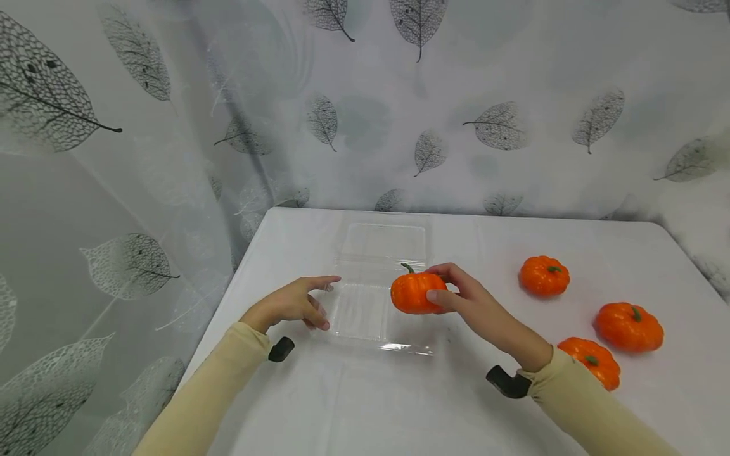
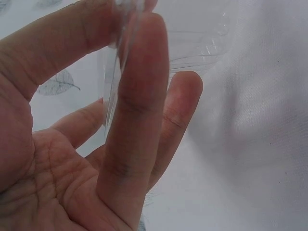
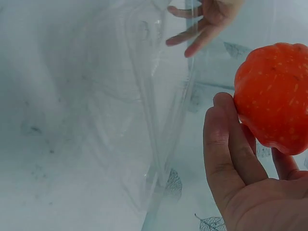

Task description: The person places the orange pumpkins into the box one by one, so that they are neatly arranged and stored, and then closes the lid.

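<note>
Orange pumpkin [image 1: 412, 296] grasped in my right hand [image 1: 470, 304], 3 o'clock side of one clear container [image 1: 359, 310]; left hand [image 1: 292, 303] pinches its 9 o'clock edge. I count three more pumpkins [image 1: 629, 327], tabletop [image 1: 399, 405], 3 o'clock.

We count one clear rectangular plastic container [image 1: 359, 310], one white table [image 1: 371, 405] under it, four ribbed orange pumpkins [image 1: 415, 293] [image 1: 544, 276] [image 1: 629, 328] [image 1: 590, 362], three well right of it, and two hands [image 1: 293, 303] [image 1: 476, 310] flanking it.
</note>
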{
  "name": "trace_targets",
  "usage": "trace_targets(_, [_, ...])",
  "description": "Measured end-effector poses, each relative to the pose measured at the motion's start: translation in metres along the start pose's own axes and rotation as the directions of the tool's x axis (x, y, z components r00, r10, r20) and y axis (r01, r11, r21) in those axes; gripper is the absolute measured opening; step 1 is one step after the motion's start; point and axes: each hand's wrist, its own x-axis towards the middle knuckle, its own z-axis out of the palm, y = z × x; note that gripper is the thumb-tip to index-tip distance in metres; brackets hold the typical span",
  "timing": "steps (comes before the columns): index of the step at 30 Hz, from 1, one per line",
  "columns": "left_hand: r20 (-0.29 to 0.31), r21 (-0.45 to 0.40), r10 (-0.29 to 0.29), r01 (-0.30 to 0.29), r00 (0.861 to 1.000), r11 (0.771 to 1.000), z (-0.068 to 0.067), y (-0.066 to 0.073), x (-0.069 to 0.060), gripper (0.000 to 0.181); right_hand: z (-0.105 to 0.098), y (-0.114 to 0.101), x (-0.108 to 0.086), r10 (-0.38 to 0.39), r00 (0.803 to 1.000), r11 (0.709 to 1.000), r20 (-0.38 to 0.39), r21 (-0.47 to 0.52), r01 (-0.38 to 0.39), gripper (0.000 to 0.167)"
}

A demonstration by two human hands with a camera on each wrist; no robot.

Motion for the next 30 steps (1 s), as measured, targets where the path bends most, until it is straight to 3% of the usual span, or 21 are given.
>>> trace_targets(7, [-0.003, 0.013, 0.006, -0.006, 1.000, 1.000, 0.001, 0.001, 0.001, 0.099, 0.009, -0.006, 0.024, -0.009, 0.999, 0.998, 0.046, 0.065, 0.006, 0.040])
trace_targets(16, [-0.002, 0.016, 0.003, -0.003, 1.000, 1.000, 0.000, 0.000, 0.002, 0.096, 0.021, -0.005, 0.048, 0.035, 0.993, 0.991, 0.114, 0.126, -0.050, 0.044])
trace_targets(25, [0.005, 0.025, -0.004, 0.004, 1.000, 1.000, -0.002, -0.001, 0.001, 0.096, 0.031, 0.000, 0.065, 0.176, 0.976, 0.984, 0.129, -0.016, -0.176, 0.047])
trace_targets(30, [0.000, 0.021, 0.001, -0.001, 1.000, 1.000, -0.002, 0.001, 0.000, 0.085, 0.035, -0.001, 0.074, 0.232, 0.961, 0.972, 0.151, -0.063, -0.225, 0.049])
